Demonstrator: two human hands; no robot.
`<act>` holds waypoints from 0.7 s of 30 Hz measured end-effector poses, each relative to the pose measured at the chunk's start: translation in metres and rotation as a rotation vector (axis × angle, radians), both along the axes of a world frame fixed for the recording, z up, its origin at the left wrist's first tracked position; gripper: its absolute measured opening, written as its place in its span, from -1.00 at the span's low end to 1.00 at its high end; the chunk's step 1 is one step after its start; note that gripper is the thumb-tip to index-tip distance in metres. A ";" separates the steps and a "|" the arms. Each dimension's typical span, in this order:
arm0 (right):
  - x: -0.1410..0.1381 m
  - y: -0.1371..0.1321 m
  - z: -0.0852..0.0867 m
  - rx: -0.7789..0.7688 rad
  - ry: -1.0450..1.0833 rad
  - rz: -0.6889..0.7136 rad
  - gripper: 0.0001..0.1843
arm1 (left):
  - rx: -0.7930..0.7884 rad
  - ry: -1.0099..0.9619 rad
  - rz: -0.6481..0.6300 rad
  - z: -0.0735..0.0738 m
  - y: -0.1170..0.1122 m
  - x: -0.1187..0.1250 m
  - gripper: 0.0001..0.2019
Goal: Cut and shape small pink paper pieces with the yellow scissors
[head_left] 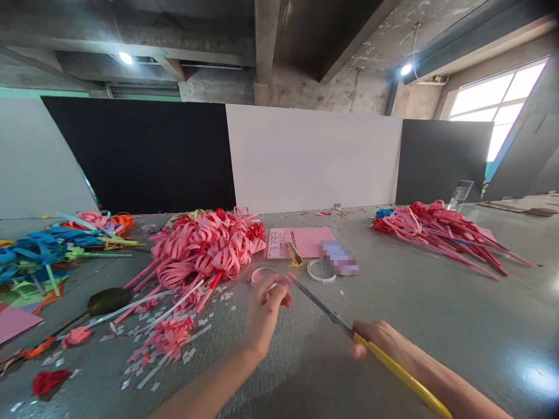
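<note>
My right hand (379,337) is closed around a long thin rod (323,305), grey on its far part and yellow on the part reaching toward me. The rod slants up to the left, its far end close to my left fingertips. My left hand (271,299) is raised over the table with its fingers pinched together; what they hold is too small to make out. A small pink bit shows at the rod's far end. Just beyond the hands lie a clear tape ring (254,276), a white tape ring (322,278) and a yellow utility knife (294,255).
Pink paper-strip bundles (205,250) are heaped left of centre, with white scraps around them. Blue and green paper strips (39,250) lie far left. A pink sheet (308,238) and a blurred rectangle (338,256) lie ahead. More pink-red bundles (441,230) rest at right.
</note>
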State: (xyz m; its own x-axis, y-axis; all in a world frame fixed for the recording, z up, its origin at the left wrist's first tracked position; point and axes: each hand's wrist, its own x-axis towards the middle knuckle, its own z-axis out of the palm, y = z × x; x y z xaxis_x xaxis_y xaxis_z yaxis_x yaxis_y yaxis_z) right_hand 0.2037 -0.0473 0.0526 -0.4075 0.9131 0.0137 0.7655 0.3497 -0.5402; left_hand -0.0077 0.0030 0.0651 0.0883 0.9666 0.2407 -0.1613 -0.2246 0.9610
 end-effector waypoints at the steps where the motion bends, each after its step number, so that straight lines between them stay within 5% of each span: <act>1: 0.000 0.000 -0.001 -0.002 -0.002 -0.004 -0.39 | -0.004 -0.017 -0.020 0.000 0.000 0.000 -0.86; 17: 0.008 0.010 -0.012 -0.036 0.091 -0.010 -0.47 | -0.069 -0.049 -0.119 -0.008 0.012 -0.003 -0.87; 21: 0.002 0.010 -0.007 -0.054 0.297 -0.049 -0.46 | -0.156 -0.095 -0.149 -0.008 0.012 -0.001 -0.88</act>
